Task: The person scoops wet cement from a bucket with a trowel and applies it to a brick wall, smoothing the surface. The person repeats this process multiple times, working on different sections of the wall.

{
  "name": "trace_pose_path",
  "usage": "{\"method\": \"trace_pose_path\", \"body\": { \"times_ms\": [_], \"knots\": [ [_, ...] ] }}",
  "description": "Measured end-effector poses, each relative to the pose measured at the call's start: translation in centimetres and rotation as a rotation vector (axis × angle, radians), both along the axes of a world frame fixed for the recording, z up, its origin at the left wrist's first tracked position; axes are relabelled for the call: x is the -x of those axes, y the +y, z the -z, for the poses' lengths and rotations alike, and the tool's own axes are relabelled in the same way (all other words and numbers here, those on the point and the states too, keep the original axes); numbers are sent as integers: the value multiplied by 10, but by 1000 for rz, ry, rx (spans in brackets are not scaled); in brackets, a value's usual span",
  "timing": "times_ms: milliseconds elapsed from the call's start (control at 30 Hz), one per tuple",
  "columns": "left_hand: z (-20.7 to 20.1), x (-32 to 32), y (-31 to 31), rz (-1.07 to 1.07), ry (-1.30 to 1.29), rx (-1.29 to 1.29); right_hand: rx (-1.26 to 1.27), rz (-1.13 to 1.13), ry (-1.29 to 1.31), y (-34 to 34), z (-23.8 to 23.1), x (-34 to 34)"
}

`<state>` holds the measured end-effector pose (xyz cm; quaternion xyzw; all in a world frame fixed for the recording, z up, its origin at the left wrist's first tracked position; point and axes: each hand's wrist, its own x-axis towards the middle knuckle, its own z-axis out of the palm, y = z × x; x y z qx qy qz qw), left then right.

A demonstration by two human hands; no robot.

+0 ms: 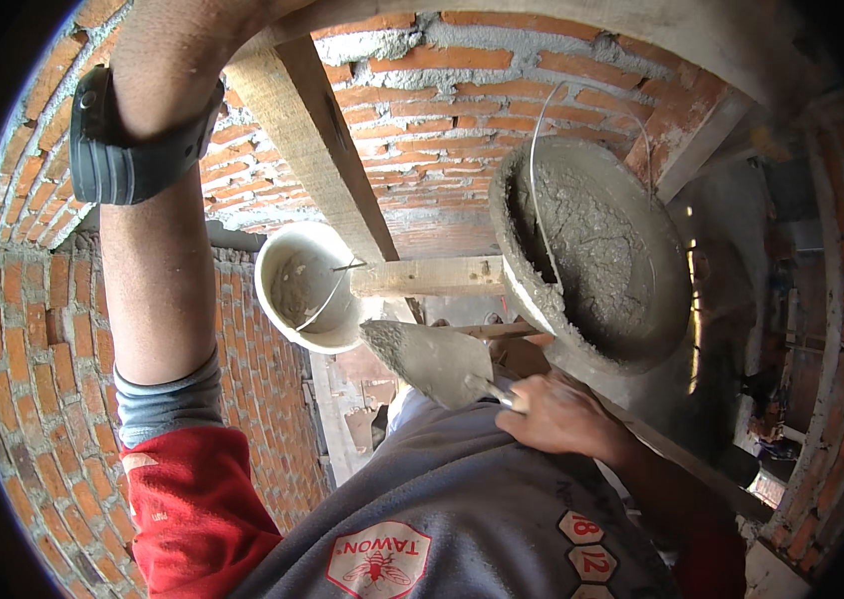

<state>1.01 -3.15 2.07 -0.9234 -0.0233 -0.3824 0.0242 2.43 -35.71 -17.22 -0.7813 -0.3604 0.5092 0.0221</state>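
My right hand (562, 414) is closed around the handle of a trowel (442, 365), held low in front of my body. Wet grey mortar coats the trowel's blade. My left arm stretches up past a dark wristband, and only part of my left hand (187, 30) shows at the top edge, close to a wooden beam. Its fingers are out of sight. To the right, a wide bucket (514, 262) with a thin wire handle holds a mass of grey mortar (606, 235). A smaller pale bucket (267, 290) stands left of the trowel, with some greyish material inside.
A thick wooden post (317, 140) slants down between the buckets, and a short plank (432, 278) crosses between them. Brick walls with rough mortar joints rise ahead (442, 105) and on the left (42, 369). Another timber (696, 140) braces the right side.
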Motion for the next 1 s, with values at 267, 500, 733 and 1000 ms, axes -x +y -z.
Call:
{"method": "trace_pose_path", "body": {
  "times_ms": [267,500,733,1000],
  "knots": [
    [-8,-9,25,-160,139,385,-333,462,764,-98,-99,-42],
    [-13,-22,3,-264,97,354,-1206,1089,1139,-145,-117,-65],
    [-8,-26,7,-370,57,280,-2071,1477,117,-160,-158,-171],
    [-12,-23,-3,-359,33,304,-1975,1585,-1317,-66,-116,-316]
  ]
}}
